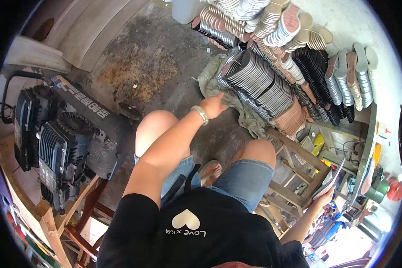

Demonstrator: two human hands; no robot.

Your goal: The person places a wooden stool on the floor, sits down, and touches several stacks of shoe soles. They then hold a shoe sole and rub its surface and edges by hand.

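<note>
My left hand [213, 106], with a pale bracelet at the wrist, is held out above the floor beside a crumpled grey-green cloth [210, 76]. Its visible fingers are stretched and apart, with nothing in them. Just beyond the fingers lies a long row of stacked grey shoe insoles [259, 85], with tan ones at the near end. Out to the right, my right hand [327, 197] grips a shoe insole [330, 181] by its lower end, and its fingers are partly hidden. A second insole-like piece [367, 176] stands close to it.
More bundled insoles [308, 62] in black, silver and beige line the wall at the upper right. A wooden frame [299, 156] stands right of my knees. Black machine parts [62, 143] sit at the left. A brown stain [143, 71] marks the concrete floor.
</note>
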